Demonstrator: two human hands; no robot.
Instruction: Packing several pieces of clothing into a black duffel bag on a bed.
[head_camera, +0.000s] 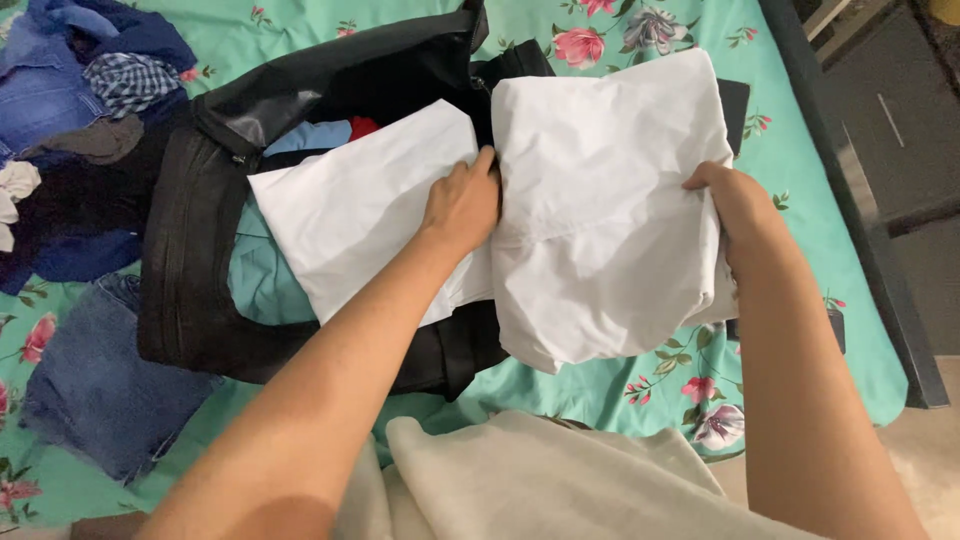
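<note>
Plainly, we had both hands on a folded white garment (600, 200) that we held over an open black bag (200, 260) on the bed. Our left hand (462, 205) lay at the garment's left edge, fingers curled and tucked into the fold where it met a second white piece (360, 210) spread across the bag's mouth. Our right hand (735, 205) gripped the opposite edge, thumb on top and the fingers wrapped out of sight beneath the cloth, so the garment stretched between our two hands and hung down a little below them. Whether the two white pieces were one article or separate ones we could not tell, since the fold under our left hand hid the join.

Inside the bag we saw a pale teal cloth (262, 285) beneath the second white piece, and a bit of light blue and red further in. The bag's flap was thrown back toward the head of the bed. Everything rested on a green sheet (800, 150) printed with pink flowers. To the left of the bag lay a pair of folded blue jeans (95, 385), and above them a heap of dark and blue clothes (70, 110) with a checked piece on top. A cream garment (540, 480) lay nearest us, at the bed's near edge between our forearms.
</note>
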